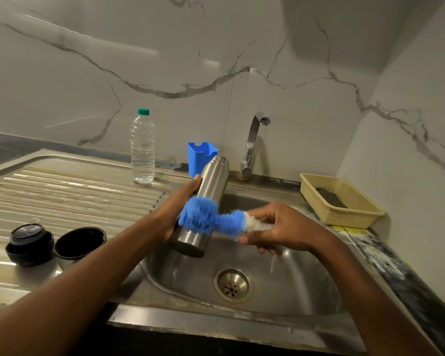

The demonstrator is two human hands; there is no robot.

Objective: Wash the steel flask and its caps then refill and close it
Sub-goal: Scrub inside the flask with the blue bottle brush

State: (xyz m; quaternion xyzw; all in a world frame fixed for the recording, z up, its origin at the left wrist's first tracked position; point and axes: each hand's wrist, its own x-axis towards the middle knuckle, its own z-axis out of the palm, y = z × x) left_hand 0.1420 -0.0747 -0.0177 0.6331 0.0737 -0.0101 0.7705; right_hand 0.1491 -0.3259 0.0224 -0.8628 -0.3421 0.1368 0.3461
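Two black caps sit on the ribbed steel draining board at the far left: a stopper (29, 242) and, touching it, an open cup-shaped cap (79, 242). Behind them a clear water bottle (142, 147) stands upright. The left hand (176, 209) grips a steel flask (208, 199), tilted over the sink (280, 291). A blue bottle brush (211, 219) presses against the flask's side, its white end pinched by the right hand (280, 228). A blue holder (199, 156), a tap (253, 142) and a cream basket (342, 204) follow.
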